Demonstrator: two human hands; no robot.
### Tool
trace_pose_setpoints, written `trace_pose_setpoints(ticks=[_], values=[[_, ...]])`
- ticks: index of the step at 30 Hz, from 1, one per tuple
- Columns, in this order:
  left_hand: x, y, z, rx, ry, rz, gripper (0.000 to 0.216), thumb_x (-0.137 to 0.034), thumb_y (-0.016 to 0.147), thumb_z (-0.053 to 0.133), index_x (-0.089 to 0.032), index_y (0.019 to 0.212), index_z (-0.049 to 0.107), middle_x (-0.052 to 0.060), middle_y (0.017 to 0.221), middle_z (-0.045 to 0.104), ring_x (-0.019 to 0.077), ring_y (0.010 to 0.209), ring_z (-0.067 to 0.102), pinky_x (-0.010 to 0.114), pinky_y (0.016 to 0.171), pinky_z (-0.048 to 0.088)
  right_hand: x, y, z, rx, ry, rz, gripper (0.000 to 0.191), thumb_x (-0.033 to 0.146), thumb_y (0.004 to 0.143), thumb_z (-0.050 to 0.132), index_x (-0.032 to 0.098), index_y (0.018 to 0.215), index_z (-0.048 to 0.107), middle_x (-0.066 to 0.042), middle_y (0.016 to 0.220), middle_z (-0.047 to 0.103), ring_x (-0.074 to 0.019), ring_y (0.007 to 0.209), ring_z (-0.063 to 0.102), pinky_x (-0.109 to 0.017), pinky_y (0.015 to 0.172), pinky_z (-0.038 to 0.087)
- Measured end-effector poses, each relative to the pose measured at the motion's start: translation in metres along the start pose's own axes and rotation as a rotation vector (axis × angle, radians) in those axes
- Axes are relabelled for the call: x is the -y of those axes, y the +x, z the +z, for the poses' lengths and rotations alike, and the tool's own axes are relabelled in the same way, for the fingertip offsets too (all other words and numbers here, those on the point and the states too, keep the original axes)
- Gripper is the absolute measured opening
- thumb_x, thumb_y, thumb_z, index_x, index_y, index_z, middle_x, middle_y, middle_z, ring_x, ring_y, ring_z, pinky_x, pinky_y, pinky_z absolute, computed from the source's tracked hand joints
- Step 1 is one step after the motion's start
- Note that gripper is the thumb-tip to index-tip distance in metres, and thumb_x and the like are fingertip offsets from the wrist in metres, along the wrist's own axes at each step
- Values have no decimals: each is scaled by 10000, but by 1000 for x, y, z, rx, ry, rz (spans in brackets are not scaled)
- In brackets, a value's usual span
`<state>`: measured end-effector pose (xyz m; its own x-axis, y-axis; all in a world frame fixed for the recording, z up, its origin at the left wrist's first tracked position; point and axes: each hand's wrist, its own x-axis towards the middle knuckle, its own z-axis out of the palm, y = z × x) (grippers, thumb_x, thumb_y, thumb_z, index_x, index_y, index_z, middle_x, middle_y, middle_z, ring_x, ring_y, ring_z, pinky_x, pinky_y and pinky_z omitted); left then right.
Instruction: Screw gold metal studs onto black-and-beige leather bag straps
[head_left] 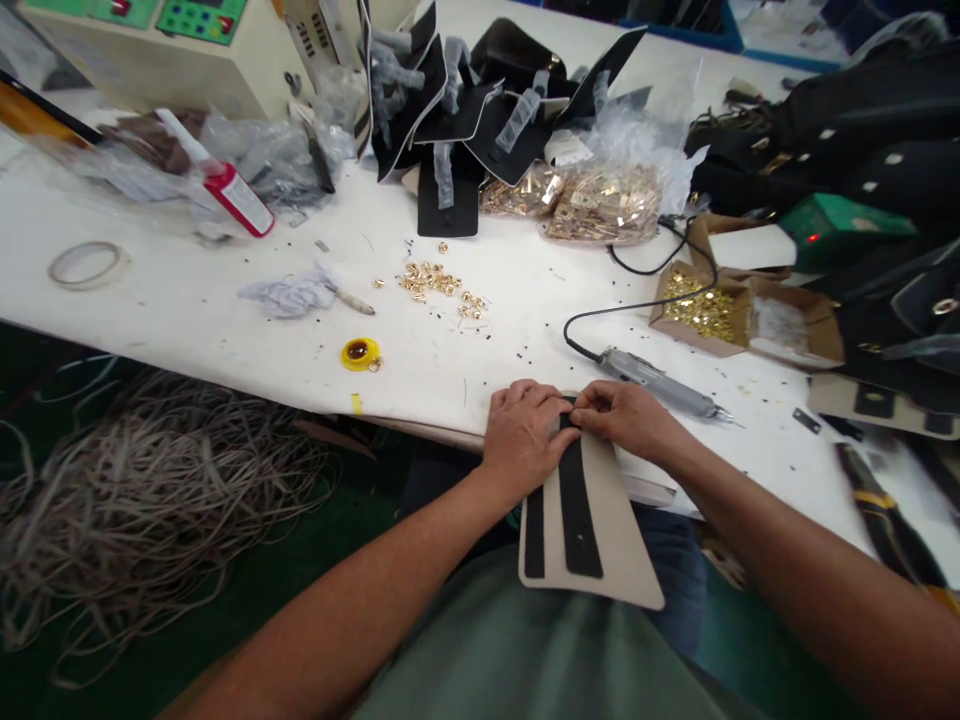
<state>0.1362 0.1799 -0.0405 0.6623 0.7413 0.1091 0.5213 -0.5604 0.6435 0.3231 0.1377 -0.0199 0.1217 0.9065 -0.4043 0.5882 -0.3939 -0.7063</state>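
Note:
A beige panel with black strips [600,545] lies over the near edge of the white table [187,310] and hangs toward my lap. My left hand [525,435] rests curled on its upper left part, fingers pressed on the panel. My right hand [626,415] pinches the top of the middle black strip. Both hands meet at the panel's upper end. An electric screwdriver [660,385] with a black cord lies just beyond my right hand.
Loose gold fittings [439,285] and a yellow round piece [361,354] lie mid-table. Bags of gold hardware [604,205], a box of gold parts [701,310], black panels [465,110], a red-capped bottle [236,195] and a tape ring [85,265] stand farther back. Tangled cords [135,500] fill the floor left.

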Motion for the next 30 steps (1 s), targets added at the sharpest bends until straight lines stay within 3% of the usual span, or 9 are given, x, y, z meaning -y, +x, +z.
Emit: trace_pose_setpoints(ticks=[2,10,15,18,21,25,28,30], values=[[0,0,0,-23,3,12,262,-380,848,761,-282,1078,683,-1,1219,686,253,1192,516,449,983,385,-2,0,0,12,22,-1,186,401,799,677,217,802,703,22,669,658,-149,577,534,-274,541,371],[-1,-2,1,-43,27,30,257,-391,849,760,-280,1070,690,-3,1202,697,249,1174,522,437,970,386,-3,-16,15,-178,-68,-94,215,405,880,593,234,846,719,2,780,704,-193,731,610,-308,668,415],[-1,-2,2,-54,36,23,271,-375,818,798,-289,1052,694,-14,1191,701,242,1170,525,429,958,386,-4,-25,8,-219,-27,-182,266,404,949,530,227,909,724,-18,869,723,-209,816,650,-318,740,459],[-2,-2,2,-60,30,22,248,-368,819,798,-295,1035,700,-20,1169,710,238,1161,532,429,957,383,-16,-36,-10,-444,-138,-224,261,412,942,560,211,1008,713,-58,961,719,-223,852,654,-329,753,483],[-2,-2,3,-62,34,18,238,-374,819,798,-295,1023,704,-23,1158,715,239,1156,536,432,959,385,-41,-41,-33,-637,-499,-199,318,438,917,604,200,1105,698,-116,1118,692,-295,1006,632,-402,852,475],[-2,-1,4,-45,56,0,244,-383,813,801,-294,1024,715,-14,1165,716,243,1164,534,430,960,392,-75,-35,-53,-561,-804,-87,453,492,921,569,182,1242,644,-156,1162,677,-362,1066,603,-482,879,462],[-1,-1,5,-45,65,-2,239,-382,809,804,-296,1017,724,-19,1172,716,241,1168,537,433,961,394,-82,-30,-58,-491,-756,-89,428,479,940,524,188,1230,645,-145,1126,686,-355,1055,611,-474,880,473],[-1,-1,5,-49,58,9,242,-387,808,805,-297,1019,728,-23,1179,715,238,1170,539,434,960,396,-76,-33,-60,-467,-588,-96,423,499,934,530,206,1216,648,-128,1101,692,-349,1034,623,-473,881,482]])
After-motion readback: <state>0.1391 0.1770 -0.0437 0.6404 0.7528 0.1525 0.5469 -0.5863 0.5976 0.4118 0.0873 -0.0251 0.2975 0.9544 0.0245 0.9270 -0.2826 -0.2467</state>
